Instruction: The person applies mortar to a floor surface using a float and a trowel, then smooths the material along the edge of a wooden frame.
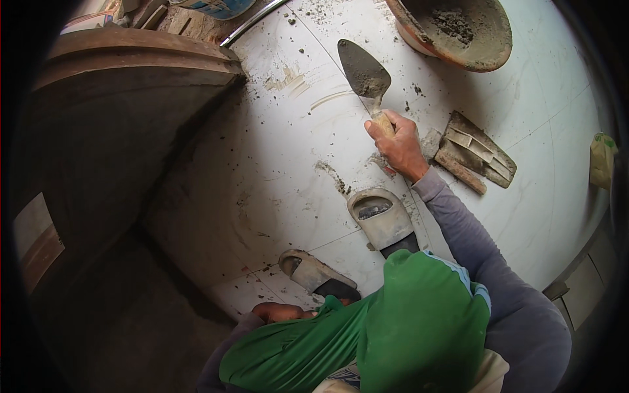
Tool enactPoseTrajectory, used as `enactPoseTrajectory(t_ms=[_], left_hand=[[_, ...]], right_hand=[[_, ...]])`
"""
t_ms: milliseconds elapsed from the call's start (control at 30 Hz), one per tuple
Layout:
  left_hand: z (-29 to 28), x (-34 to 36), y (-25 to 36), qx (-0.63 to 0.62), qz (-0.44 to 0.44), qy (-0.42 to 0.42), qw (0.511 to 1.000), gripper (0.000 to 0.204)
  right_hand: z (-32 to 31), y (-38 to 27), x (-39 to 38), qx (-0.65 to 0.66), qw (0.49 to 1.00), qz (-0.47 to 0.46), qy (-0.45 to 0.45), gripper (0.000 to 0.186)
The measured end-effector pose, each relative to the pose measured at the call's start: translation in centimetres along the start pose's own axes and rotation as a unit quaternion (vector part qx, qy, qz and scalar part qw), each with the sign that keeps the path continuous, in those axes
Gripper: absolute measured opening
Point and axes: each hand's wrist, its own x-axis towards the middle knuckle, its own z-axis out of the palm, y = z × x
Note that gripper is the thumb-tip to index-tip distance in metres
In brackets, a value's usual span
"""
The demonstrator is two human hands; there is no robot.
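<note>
A pointing trowel (364, 71) is in my right hand (401, 145), fingers closed around its short wooden handle. Grey mortar smears the blade, which points away from me over the white tiles. My left hand (282, 312) is low beside my green-clad leg (301, 340), its fingers partly hidden against the cloth. Right of my right wrist lies a mortar-crusted float (477, 149), its handle side up, with a narrow dirty strip (460, 173) alongside. Beyond it stands a wide orange-brown basin (419, 40) with some wet mortar (453, 26) inside.
Crumbs and smears of mortar dot the white tiled floor (314, 150). A dark cemented structure with a stepped brown edge (137, 49) fills the left. My sandalled feet (381, 216) are on the tiles. A blue bucket (216, 5) and a metal tube (255, 21) sit far back.
</note>
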Motion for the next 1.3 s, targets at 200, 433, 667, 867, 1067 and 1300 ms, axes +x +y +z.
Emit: enactPoseTrajectory(t_ms=[200, 433, 667, 867, 1067, 1300], left_hand=[[-3.6, -3.1, 1.7, 0.284, 0.110, 0.052, 0.951, 0.053], [-5.0, -10.6, 9.1, 0.059, 0.185, 0.384, 0.903, 0.046], [-8.5, -9.9, 4.6, 0.114, 0.206, 0.605, 0.760, 0.036], [-8.1, -8.1, 1.3, 0.048, 0.229, 0.598, 0.767, 0.040], [-8.7, -7.1, -0.2, 0.048, 0.237, 0.588, 0.772, 0.043], [-8.5, -8.3, 0.2, 0.084, 0.230, 0.618, 0.747, 0.045]], right_hand=[[-0.8, 1.3, 0.2, -0.010, 1.000, 0.011, 0.012, 0.036], [2.4, -4.2, -0.7, -0.078, 0.995, -0.048, -0.051, 0.039], [9.9, -6.7, 4.1, -0.112, 0.980, -0.098, -0.129, 0.040], [11.3, -7.4, 6.9, -0.229, 0.955, -0.144, -0.124, 0.034], [13.2, -7.2, 7.1, -0.295, 0.933, -0.191, -0.083, 0.030], [13.3, -9.0, 6.2, -0.323, 0.925, -0.168, -0.110, 0.030]])
